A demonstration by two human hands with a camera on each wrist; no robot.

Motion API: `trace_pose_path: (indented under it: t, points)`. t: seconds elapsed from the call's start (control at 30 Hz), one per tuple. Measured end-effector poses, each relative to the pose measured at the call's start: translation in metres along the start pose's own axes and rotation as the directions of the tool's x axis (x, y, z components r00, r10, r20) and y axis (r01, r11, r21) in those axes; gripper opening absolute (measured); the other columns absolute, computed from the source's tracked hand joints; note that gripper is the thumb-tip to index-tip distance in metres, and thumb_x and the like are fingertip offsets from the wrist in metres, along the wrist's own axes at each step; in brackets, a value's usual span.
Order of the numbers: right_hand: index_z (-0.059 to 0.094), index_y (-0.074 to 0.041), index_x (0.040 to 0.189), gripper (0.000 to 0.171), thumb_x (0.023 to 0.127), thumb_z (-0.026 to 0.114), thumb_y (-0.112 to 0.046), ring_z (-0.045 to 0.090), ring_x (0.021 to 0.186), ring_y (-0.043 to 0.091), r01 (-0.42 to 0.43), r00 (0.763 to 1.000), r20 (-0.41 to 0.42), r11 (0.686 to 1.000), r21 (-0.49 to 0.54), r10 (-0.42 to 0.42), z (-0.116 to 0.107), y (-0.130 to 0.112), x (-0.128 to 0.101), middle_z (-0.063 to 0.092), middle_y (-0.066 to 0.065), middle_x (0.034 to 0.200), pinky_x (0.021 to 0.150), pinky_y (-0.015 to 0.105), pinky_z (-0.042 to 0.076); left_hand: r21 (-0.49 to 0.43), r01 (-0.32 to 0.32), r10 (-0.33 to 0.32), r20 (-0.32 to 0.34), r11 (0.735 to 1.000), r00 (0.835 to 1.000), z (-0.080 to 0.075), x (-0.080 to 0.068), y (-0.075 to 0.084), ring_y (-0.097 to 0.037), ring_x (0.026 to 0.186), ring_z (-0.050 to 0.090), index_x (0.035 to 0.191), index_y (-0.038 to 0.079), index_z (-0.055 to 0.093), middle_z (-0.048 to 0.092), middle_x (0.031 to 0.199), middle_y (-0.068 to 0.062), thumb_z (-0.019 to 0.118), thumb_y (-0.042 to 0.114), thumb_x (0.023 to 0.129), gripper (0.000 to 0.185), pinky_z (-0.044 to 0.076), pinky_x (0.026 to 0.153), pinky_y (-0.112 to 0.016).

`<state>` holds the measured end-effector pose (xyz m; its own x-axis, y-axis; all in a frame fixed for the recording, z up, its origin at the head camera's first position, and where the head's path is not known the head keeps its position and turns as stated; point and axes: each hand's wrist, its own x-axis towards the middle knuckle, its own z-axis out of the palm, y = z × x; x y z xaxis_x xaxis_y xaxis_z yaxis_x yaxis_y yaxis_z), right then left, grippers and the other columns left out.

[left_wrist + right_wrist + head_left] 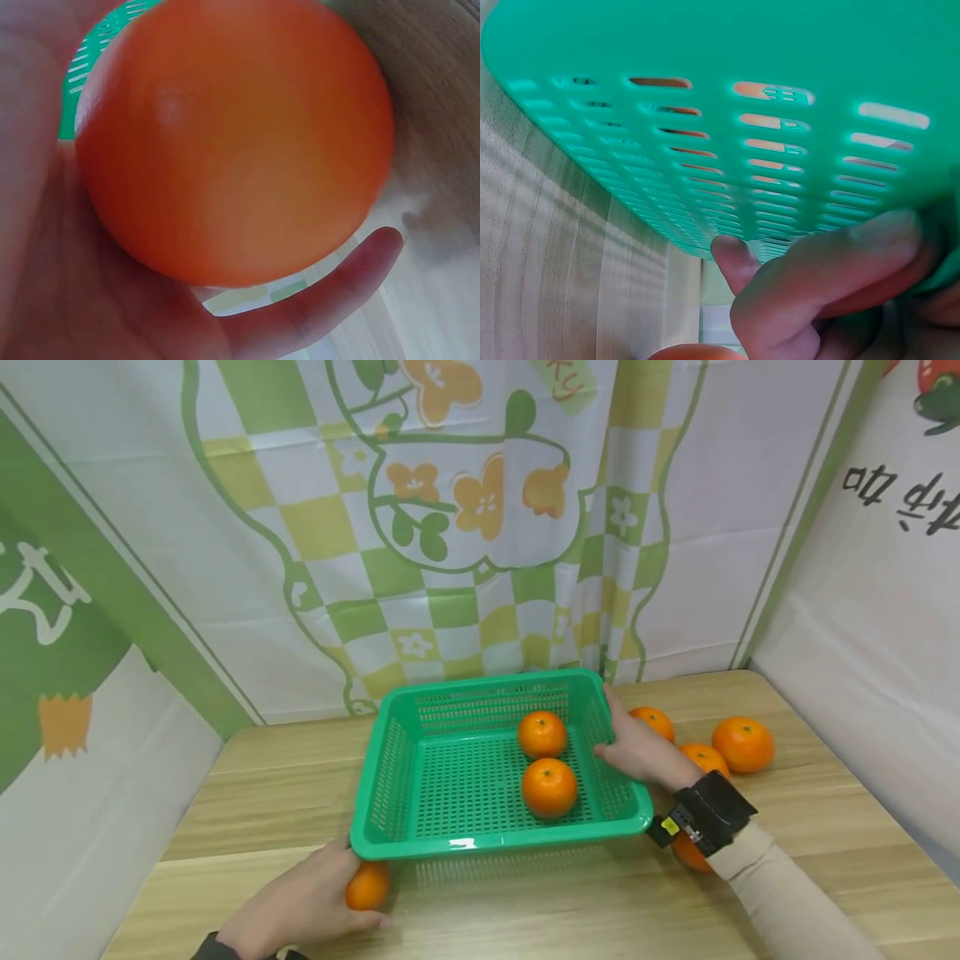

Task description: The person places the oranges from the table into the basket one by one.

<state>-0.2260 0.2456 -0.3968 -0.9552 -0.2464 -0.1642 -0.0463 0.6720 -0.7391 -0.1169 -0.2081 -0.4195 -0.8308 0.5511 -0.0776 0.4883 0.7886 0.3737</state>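
A green plastic basket (pixel 517 838) stands in the middle of the wooden table, with two oranges, a rear one (pixel 542 734) and a front one (pixel 549 787), toward its right side. My right hand (pixel 643 748) grips the basket's right rim, thumb on the inner side. In the right wrist view its fingers curl under the rim, outside the slotted wall (pixel 727 52). Off the basket's front left corner, my left hand (pixel 303 897) holds another orange (pixel 367 886). That orange (pixel 240 142) fills most of the left wrist view, cupped between palm and thumb.
Several more oranges lie right of the basket, partly behind the right arm; one (pixel 742 744) is in full view, another (pixel 691 852) peeks out beneath the wrist strap. A patterned curtain (pixel 480 610) hangs behind the table (pixel 285 785), with printed cloth on both sides.
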Motion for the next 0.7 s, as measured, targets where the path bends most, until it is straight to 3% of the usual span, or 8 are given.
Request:
trace_pose_path:
  t: [0.3,0.6,0.7]
  points:
    - [-0.021,-0.014,0.166,0.103,0.101,0.058,-0.009,0.073,0.070,0.023,0.002,1.000,0.003,1.000,0.007,-0.002,0.0002,-0.0001,-0.0004,0.065,0.038,0.123,0.065,0.038,0.064,0.015,0.021,-0.021,-0.005,1.000,1.000,0.0019,0.0004,-0.0011,-0.011,0.118,0.064,0.157,0.020,0.046,0.062,0.142,0.004,0.087,0.065,0.071,0.106,0.059,0.095,-0.037]
    - [-0.021,-0.013,0.166,0.103,0.101,0.058,-0.012,0.072,0.071,0.024,0.012,1.000,-0.005,0.999,-0.031,-0.013,0.0006,0.0009,-0.0011,0.067,0.037,0.121,0.069,0.038,0.063,0.040,0.037,-0.036,-0.009,0.999,0.999,0.0025,0.0016,0.0006,-0.010,0.112,0.064,0.155,0.019,0.048,0.065,0.137,0.004,0.090,0.063,0.068,0.106,0.059,0.091,-0.036]
    - [-0.021,-0.013,0.166,0.103,0.101,0.059,-0.012,0.071,0.068,0.024,0.006,1.000,-0.005,1.000,-0.030,-0.006,0.0012,-0.0008,-0.0012,0.070,0.033,0.111,0.069,0.038,0.062,0.032,0.028,-0.028,-0.009,0.999,1.000,0.0037,0.0002,-0.0005,-0.007,0.108,0.063,0.154,0.020,0.049,0.065,0.133,0.007,0.090,0.063,0.069,0.104,0.058,0.089,-0.033]
